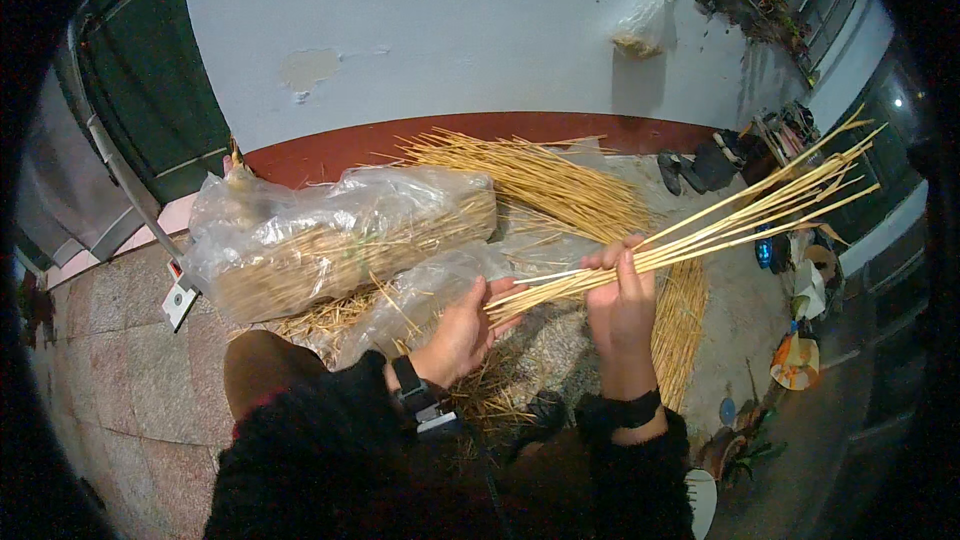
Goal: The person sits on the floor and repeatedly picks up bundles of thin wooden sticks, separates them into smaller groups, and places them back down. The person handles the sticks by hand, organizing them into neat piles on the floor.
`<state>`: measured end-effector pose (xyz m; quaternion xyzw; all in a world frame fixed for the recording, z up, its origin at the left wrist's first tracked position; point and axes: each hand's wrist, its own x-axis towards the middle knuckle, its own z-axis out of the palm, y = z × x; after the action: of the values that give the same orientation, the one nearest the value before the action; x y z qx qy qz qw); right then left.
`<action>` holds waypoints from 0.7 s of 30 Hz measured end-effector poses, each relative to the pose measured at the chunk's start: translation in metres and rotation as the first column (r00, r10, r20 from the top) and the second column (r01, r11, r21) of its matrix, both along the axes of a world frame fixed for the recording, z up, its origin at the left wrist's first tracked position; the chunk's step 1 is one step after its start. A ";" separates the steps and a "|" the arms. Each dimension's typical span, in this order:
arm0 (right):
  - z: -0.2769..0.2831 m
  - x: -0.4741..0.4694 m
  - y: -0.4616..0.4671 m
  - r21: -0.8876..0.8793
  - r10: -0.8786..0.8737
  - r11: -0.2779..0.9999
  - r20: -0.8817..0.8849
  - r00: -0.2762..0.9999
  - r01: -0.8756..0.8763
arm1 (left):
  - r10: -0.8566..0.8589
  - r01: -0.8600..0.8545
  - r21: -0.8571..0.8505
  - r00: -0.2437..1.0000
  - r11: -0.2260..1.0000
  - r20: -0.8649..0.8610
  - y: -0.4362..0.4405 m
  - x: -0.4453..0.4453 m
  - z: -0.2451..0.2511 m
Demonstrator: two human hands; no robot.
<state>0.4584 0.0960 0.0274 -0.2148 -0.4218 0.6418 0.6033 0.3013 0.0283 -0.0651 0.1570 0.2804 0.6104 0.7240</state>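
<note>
A small bunch of pale yellow dried plant stalks (705,240) slants up to the right, and my right hand (621,300) is closed around it near its lower part. Against the cut-looking lower ends rests my left hand (469,330), palm towards them, thumb and fingers apart; whether it grips any stalk is unclear. Behind the hands lies a big heap of similar stalks (525,180). Another bundle of stalks (679,330) lies on the floor beyond my right wrist. To the left, a clear plastic bag (345,240) encloses more stalks.
Straw scraps (495,390) lie on the floor below my hands. A pair of dark shoes (679,172) stands by the wall at the right. A plastic bag (645,22) hangs on the wall. A metal pole (127,180) stands left; a white stool or chair (701,502) is low right.
</note>
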 end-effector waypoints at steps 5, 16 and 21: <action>-0.006 -0.019 -0.019 -0.081 0.162 0.984 0.028 0.986 -0.159 | -0.002 0.004 -0.018 0.993 1.000 0.119 -0.003 0.010 0.020; -0.020 -0.018 -0.014 -0.109 0.110 0.992 0.518 0.848 -0.063 | -0.026 0.017 -0.021 0.794 1.000 -0.607 0.016 -0.022 0.018; -0.036 -0.024 -0.030 -0.182 0.386 0.914 0.667 0.637 -0.363 | 0.317 -0.033 0.408 0.689 0.912 -0.652 0.025 -0.051 0.048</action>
<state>0.4340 0.0658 -0.0085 -0.3552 -0.6406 0.6322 0.2525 0.2501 0.0533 -0.0171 0.4816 0.4314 0.6116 0.4560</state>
